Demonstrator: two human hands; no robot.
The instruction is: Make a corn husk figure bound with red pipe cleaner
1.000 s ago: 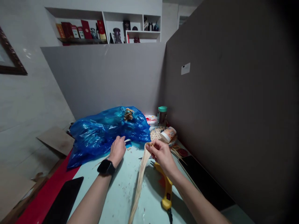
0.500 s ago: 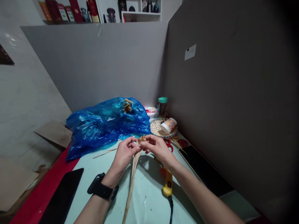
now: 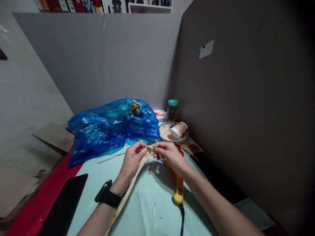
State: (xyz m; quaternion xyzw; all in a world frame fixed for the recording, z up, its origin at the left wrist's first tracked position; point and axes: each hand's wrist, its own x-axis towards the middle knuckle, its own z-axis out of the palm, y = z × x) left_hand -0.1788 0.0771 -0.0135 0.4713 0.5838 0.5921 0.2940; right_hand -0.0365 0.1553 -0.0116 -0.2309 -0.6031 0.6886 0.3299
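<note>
A long pale tan strip (image 3: 135,178), like dried husk or leaf, is gathered and twisted at its upper end between my two hands. My left hand (image 3: 134,157) pinches it just below the twist. At the twisted end, the fingertips of my right hand (image 3: 169,155) are pinched around it. The strip's tail runs down past my left wrist, which wears a black watch (image 3: 108,194), toward the bottom edge. Under my right forearm lies a yellow glue gun or similar corded tool (image 3: 179,190), its front partly hidden.
A blue plastic bag (image 3: 110,124) bulges at the back left. Behind my right hand, a woven basket (image 3: 165,131) holds a tipped paper cup (image 3: 179,130), beside a green-lidded bottle (image 3: 172,109). Red scissors (image 3: 180,150) and dark flat panels (image 3: 218,177) lie to the right.
The strip's end has turned from an open, flared shape to a tight twist. Its tail has swung left, over toward my left wrist. The view has tilted down slightly.
</note>
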